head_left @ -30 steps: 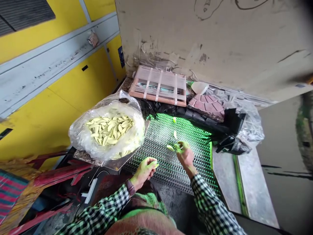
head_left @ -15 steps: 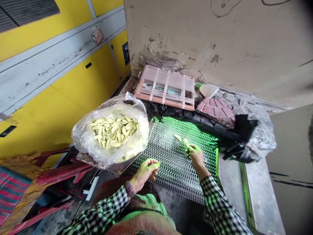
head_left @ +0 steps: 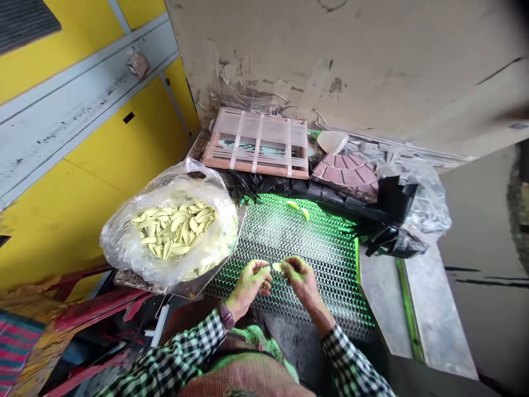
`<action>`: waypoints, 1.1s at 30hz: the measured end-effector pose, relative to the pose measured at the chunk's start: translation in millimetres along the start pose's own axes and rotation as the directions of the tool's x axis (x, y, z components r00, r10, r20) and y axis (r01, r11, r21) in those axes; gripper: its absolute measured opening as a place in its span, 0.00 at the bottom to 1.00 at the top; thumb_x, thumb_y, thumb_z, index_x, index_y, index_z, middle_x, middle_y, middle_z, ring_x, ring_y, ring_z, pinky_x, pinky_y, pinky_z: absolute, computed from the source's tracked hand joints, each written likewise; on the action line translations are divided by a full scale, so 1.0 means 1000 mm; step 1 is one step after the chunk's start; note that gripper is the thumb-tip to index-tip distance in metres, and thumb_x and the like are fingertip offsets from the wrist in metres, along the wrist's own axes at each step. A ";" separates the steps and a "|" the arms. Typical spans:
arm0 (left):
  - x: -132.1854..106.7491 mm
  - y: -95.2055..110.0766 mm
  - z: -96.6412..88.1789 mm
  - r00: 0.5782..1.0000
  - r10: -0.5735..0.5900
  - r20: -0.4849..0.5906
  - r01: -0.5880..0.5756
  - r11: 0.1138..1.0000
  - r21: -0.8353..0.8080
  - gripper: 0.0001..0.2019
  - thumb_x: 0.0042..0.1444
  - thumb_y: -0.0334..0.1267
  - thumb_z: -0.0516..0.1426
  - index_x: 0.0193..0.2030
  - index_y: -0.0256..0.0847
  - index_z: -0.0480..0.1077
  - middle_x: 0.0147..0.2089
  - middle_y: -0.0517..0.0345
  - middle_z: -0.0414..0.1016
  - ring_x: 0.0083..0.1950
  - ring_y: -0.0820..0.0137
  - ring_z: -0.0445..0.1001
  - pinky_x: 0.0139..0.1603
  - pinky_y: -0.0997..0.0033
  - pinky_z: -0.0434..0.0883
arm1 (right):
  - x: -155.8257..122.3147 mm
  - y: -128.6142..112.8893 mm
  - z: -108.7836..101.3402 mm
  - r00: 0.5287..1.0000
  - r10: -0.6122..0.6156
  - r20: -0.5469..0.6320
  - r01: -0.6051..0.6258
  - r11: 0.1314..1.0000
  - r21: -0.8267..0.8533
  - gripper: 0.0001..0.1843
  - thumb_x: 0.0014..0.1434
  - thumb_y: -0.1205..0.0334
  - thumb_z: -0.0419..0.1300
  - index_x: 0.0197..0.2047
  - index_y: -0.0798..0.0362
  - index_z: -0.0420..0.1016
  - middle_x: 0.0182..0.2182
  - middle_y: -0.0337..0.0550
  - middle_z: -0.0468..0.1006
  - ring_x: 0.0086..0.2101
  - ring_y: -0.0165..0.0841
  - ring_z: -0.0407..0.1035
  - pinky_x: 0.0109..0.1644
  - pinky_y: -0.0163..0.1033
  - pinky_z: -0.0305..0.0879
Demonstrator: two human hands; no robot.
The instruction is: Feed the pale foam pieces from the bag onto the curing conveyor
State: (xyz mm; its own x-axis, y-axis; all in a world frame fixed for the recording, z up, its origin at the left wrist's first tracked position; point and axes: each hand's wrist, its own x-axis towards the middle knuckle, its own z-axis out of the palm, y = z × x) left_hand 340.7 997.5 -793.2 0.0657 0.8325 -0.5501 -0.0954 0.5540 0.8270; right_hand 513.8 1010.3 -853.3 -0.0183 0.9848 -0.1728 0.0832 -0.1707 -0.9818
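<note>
Right hand (head_left: 303, 284) pinching pale slice (head_left: 276, 267), fingers (head_left: 291, 263) narrow on it; slice looking light, soft, slippery, best held by edges. Left hand (head_left: 249, 289) curling close beside, over wire mesh (head_left: 330, 264); plastic bag (head_left: 119, 248) sitting at 9 o'clock.

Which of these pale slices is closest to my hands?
The slice at the fingertips of the right hand, just beside the left hand. The others lie farther off, two on the wire mesh, the rest in the plastic bag.
</note>
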 end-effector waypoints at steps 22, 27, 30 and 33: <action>-0.007 -0.002 0.055 1.000 -0.016 0.017 0.018 0.990 -0.140 0.20 0.68 0.42 0.57 0.64 0.41 0.67 0.68 0.41 0.71 0.64 0.57 0.74 0.47 0.65 0.79 | -0.038 -0.004 0.009 0.997 0.027 -0.076 -0.016 0.990 0.143 0.19 0.65 0.41 0.62 0.42 0.49 0.76 0.39 0.44 0.81 0.38 0.39 0.74 0.43 0.42 0.69; -0.013 -0.006 0.047 0.995 -0.015 -0.103 0.010 0.999 -0.051 0.26 0.66 0.48 0.59 0.69 0.47 0.63 0.76 0.45 0.59 0.70 0.56 0.67 0.47 0.63 0.80 | -0.015 0.014 -0.011 0.978 -0.159 -0.132 0.106 0.933 -0.343 0.15 0.69 0.49 0.55 0.40 0.50 0.77 0.37 0.46 0.78 0.37 0.38 0.70 0.38 0.40 0.62; -0.024 0.000 0.034 0.996 -0.002 -0.089 0.001 1.000 -0.010 0.22 0.65 0.48 0.60 0.62 0.42 0.69 0.70 0.41 0.68 0.64 0.56 0.74 0.47 0.61 0.80 | 0.003 0.016 -0.027 0.944 -0.271 -0.187 0.126 0.822 -0.555 0.16 0.69 0.54 0.50 0.41 0.51 0.77 0.40 0.48 0.76 0.34 0.37 0.67 0.33 0.39 0.56; -0.044 0.013 0.015 0.996 0.028 -0.090 -0.025 0.999 0.039 0.20 0.65 0.49 0.60 0.58 0.39 0.72 0.59 0.40 0.78 0.57 0.58 0.78 0.48 0.61 0.80 | 0.016 0.005 -0.039 0.935 -0.230 -0.271 0.080 0.879 -0.471 0.18 0.69 0.50 0.51 0.45 0.52 0.77 0.41 0.48 0.77 0.34 0.37 0.69 0.36 0.40 0.61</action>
State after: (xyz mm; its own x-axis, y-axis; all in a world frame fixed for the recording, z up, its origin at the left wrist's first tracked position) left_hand 351.9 967.9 -756.9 -0.0270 0.8447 -0.5346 -0.0579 0.5326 0.8444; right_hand 552.9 1026.9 -857.5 0.2336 0.9686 0.0856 0.5409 -0.0563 -0.8392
